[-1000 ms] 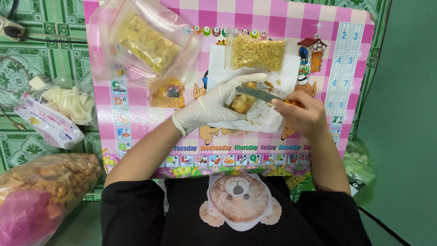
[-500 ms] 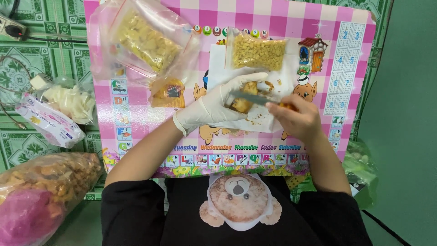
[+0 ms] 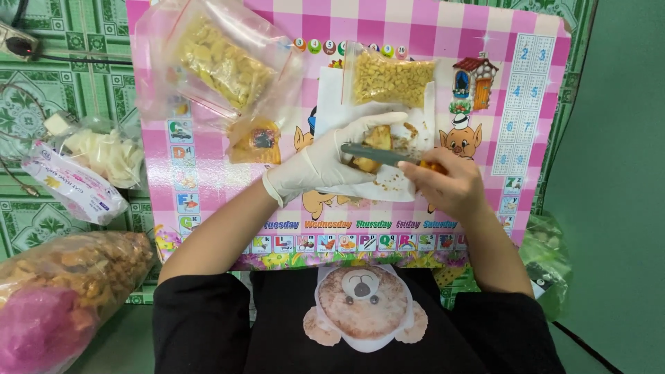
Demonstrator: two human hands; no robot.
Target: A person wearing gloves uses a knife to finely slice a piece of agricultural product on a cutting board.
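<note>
Pin the yellow chunk (image 3: 370, 149) firmly in your gloved left hand (image 3: 325, 163); your right hand (image 3: 450, 187), gripping the knife (image 3: 381, 154), should slice slowly over the white paper (image 3: 388, 187).

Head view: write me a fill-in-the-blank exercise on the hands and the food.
1. The left hand wears a white ____.
2. The right hand holds a ____ across the food piece.
3. The food piece lies on a white ____.
4. The bag of yellow bits lies on a ____-and-white checked mat.

Missing words: glove; knife; sheet; pink
</note>
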